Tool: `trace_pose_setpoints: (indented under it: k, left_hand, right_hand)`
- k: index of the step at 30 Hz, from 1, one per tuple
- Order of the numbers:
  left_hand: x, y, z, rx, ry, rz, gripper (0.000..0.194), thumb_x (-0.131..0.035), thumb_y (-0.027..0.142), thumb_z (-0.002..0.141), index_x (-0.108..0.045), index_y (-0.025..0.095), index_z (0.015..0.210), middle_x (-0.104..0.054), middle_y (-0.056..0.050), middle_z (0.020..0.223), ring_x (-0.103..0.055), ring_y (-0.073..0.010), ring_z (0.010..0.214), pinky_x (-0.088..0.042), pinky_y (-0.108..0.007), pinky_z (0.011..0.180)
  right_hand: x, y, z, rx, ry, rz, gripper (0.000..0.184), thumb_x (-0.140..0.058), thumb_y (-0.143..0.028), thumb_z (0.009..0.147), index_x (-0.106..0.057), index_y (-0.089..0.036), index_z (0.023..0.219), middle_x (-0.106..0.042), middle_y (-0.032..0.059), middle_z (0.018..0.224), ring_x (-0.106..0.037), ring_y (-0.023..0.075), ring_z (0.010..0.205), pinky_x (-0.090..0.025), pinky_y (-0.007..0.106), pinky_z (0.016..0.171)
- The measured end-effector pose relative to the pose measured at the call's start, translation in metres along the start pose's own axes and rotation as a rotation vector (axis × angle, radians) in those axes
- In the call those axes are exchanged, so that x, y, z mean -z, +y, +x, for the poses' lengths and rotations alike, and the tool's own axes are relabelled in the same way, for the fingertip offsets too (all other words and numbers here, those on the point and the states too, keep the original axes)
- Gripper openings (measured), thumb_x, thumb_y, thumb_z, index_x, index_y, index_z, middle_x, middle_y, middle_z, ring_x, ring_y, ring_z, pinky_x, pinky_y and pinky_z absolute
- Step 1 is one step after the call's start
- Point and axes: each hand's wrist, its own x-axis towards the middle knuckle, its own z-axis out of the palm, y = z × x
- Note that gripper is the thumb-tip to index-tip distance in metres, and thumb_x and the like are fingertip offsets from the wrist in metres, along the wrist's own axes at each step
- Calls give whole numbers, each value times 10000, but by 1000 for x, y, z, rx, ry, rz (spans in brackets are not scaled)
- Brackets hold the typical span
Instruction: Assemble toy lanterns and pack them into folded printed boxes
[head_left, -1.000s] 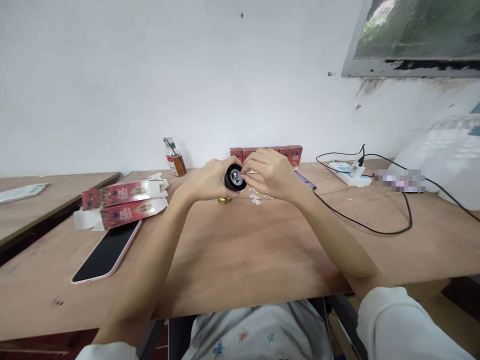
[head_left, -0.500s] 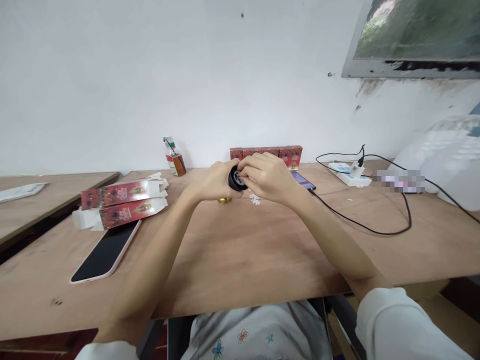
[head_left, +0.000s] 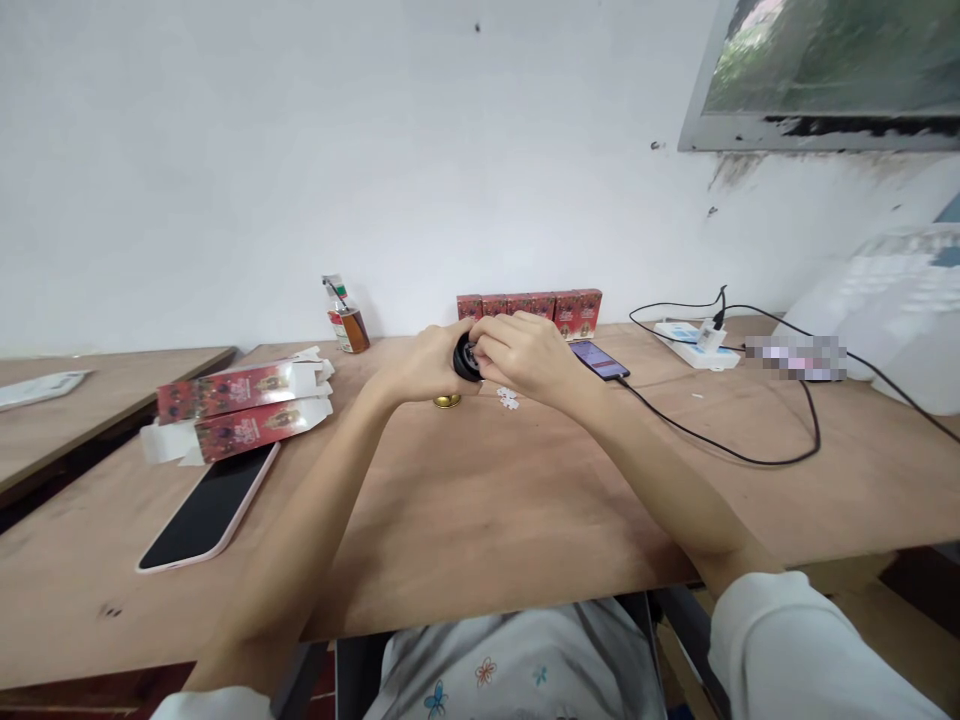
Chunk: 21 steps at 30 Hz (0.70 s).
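Note:
A small black round piece, hollow like a cap or holder (head_left: 466, 359), is tilted with its open face toward the right. Its kind is not clear. My left hand (head_left: 426, 365) grips it from the left side above the table. My right hand (head_left: 519, 352) has its fingers pinched together at the open face, and whatever is between the fingertips is hidden. Below the hands a gold-coloured round lid (head_left: 447, 401) lies on the wood. Small white pieces (head_left: 508, 398) lie just right of it, under my right hand.
Red printed boxes (head_left: 577, 314) stand in a row by the wall. Flattened red cartons (head_left: 251, 425) overlap a pink-edged phone (head_left: 210, 515) at left. A bottle of amber liquid (head_left: 349, 329) stands behind. At right are a cabled phone (head_left: 598, 360) and a power strip (head_left: 694, 344).
My right fingertips have moved slightly deeper over the black piece's open face, covering more of it. The left hand keeps its grip. The view has shifted a little.

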Motion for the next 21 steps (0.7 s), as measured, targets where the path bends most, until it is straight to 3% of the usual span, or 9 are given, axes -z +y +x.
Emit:
trace_pose_setpoints:
  k: [21]
  left_hand:
    - [2, 2, -2, 17, -30, 62, 318, -600, 235, 560, -488, 202, 856, -598, 2, 688, -555, -191, 610, -346, -257, 519]
  right_hand:
    - [1, -5, -1, 31, -31, -56, 323, -337, -100, 920, -618, -126, 765, -635, 93, 811, -506, 161, 692, -339, 301, 604]
